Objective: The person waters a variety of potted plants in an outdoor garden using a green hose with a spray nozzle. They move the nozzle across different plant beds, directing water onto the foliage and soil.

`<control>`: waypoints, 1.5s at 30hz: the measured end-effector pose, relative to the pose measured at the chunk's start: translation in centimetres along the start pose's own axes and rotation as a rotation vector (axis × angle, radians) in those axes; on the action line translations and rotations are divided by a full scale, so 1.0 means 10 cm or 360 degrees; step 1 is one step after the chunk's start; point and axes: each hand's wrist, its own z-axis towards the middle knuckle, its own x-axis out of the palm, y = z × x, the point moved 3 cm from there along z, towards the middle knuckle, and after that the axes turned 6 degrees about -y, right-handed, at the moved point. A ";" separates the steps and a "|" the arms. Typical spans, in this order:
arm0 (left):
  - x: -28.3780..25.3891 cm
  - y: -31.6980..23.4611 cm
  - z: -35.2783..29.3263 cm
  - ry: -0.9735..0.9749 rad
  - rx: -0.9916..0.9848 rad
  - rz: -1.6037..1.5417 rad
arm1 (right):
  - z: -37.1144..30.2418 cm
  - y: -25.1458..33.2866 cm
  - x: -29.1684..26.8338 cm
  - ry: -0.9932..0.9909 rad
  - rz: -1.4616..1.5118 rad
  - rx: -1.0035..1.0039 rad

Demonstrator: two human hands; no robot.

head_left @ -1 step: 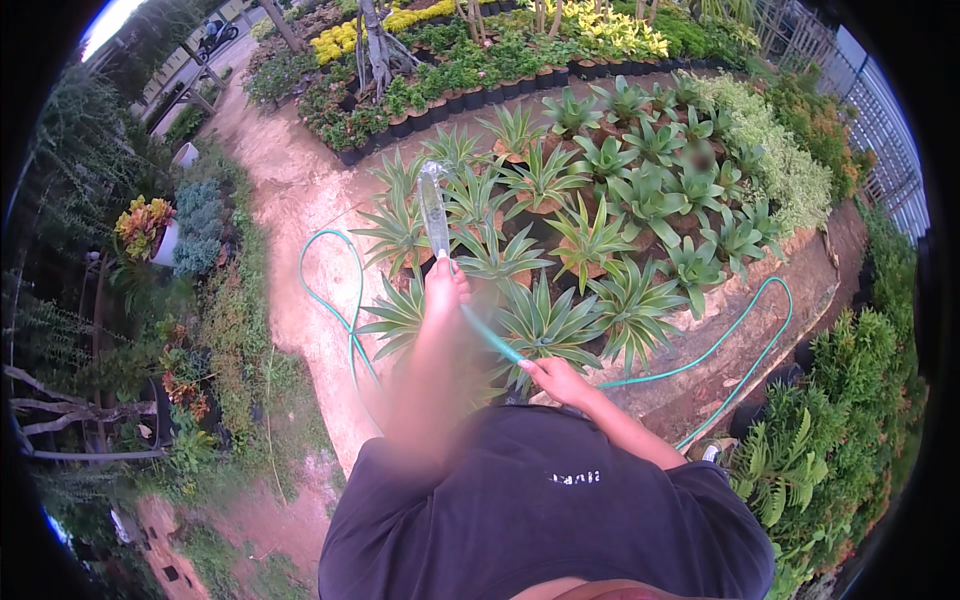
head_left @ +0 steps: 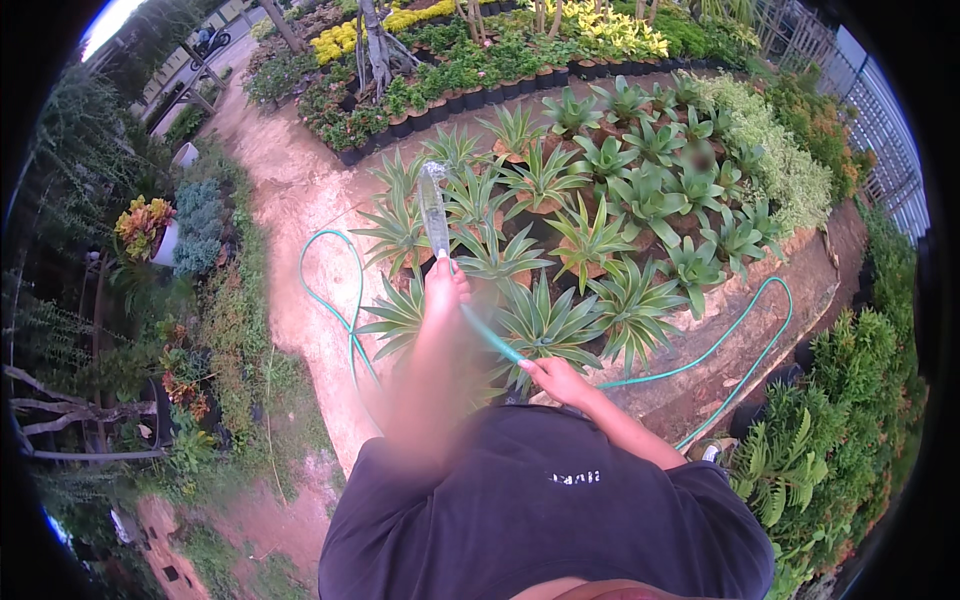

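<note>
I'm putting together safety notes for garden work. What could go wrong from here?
The green hose loops and crosses itself on the bare path, so it might kink or catch a foot.

The left hand grips near the outlet, the right hand farther back; if the left slipped, the end could swing.

What looks like water shoots out toward the spiky-leaved plants, so a strong jet might batter leaves.

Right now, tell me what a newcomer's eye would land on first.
The spiky green plants filling the middle come first. Next is the turquoise hose in the left hand and right hand, with what looks like clear water leaving it. Bright yellow foliage stands out along the top.
</note>
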 end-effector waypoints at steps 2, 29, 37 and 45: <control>0.08 -0.06 0.10 0.0030 0.0010 0.0000 | 0.12 0.02 -0.07 -0.0015 -0.0009 -0.0021; 0.30 -0.67 -0.07 0.0172 0.0023 -0.0213 | 0.34 -0.67 -0.12 -0.0032 -0.0172 0.0197; 0.30 -0.78 -0.07 0.0187 0.0042 -0.0237 | 0.01 -2.34 -0.30 -0.0033 -0.0539 0.0551; 0.25 -0.68 0.18 0.0197 -0.0002 -0.0231 | -0.65 -2.79 -0.47 -0.0300 -0.0833 0.1048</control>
